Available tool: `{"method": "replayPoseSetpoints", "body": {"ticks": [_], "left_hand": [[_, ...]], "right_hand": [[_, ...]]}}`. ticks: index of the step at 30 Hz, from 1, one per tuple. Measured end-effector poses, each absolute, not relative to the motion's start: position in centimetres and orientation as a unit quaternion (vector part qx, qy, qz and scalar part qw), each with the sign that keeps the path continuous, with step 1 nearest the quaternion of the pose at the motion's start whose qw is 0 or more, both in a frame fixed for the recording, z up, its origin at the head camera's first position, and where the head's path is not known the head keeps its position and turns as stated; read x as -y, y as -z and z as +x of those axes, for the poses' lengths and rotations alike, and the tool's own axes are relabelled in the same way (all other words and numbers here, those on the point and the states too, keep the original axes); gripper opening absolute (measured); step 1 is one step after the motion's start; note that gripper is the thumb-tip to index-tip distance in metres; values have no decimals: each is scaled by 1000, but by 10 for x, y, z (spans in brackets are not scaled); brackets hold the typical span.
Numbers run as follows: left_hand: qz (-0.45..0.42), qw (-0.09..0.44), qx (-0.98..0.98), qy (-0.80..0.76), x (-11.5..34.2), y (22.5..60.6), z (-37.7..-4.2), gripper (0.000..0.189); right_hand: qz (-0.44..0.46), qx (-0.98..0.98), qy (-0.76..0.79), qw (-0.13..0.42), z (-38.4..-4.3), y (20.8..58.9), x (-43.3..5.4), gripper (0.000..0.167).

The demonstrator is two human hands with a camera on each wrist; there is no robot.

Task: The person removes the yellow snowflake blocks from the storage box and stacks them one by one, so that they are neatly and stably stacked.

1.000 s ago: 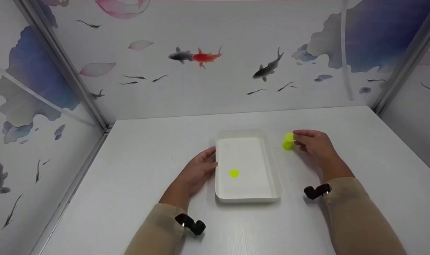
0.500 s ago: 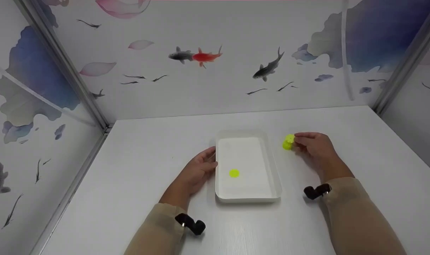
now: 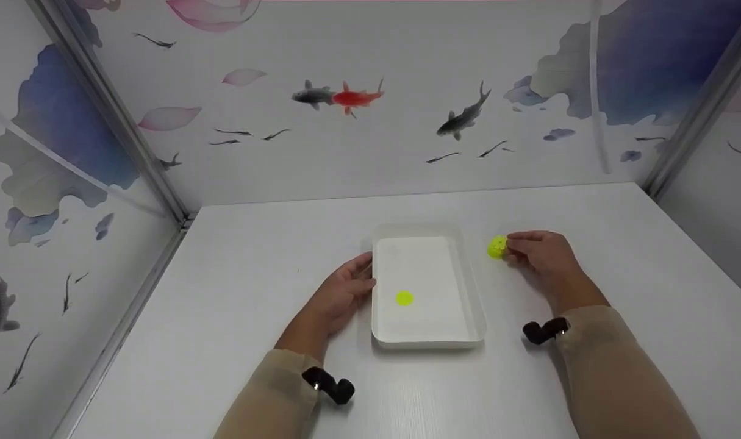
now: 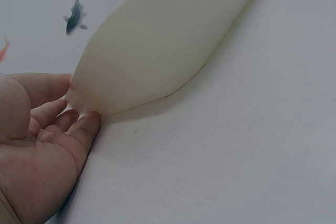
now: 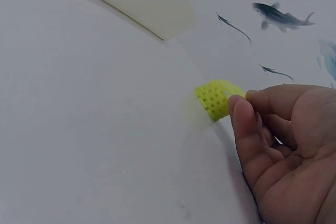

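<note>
A shallow white rectangular tray [image 3: 428, 256] lies on the table, with a flat yellow disc [image 3: 404, 298] inside it towards the front left. My left hand [image 3: 344, 291] rests its thumb and fingertips on the tray's left side; the left wrist view shows them at the wall's end. Right of the tray, my right hand [image 3: 541, 253] pinches a small bright yellow lattice piece [image 5: 212, 100] between thumb and index finger. Its openwork face, woven-looking like a tiny basket, points left in the right wrist view. The fingertips cover its smooth rounded edge.
The white table [image 3: 254, 268] is bounded by a back wall [image 3: 400, 158] and side walls painted with fish, petals and blue blotches. Metal posts [image 3: 157, 177] stand in the corners. Each sleeve carries a small black wrist camera [image 3: 329, 385].
My right hand has come slightly down and towards me, lowering the yellow lattice piece over the yellow shape below it, so the two overlap as one. My left hand and the tray stay put.
</note>
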State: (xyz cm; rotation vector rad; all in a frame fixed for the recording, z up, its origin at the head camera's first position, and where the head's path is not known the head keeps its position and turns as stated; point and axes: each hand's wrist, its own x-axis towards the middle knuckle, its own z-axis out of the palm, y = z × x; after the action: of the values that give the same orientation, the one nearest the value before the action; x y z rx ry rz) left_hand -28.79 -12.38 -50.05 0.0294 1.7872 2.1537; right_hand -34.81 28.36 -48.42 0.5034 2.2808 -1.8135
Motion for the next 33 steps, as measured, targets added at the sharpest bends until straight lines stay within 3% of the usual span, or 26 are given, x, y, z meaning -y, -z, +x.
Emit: {"method": "replayPoseSetpoints", "body": {"ticks": [33], "left_hand": [[16, 173, -624, -762, 125, 502, -288, 71]], "right_hand": [[179, -759, 620, 87, -345, 484, -280, 47]]}}
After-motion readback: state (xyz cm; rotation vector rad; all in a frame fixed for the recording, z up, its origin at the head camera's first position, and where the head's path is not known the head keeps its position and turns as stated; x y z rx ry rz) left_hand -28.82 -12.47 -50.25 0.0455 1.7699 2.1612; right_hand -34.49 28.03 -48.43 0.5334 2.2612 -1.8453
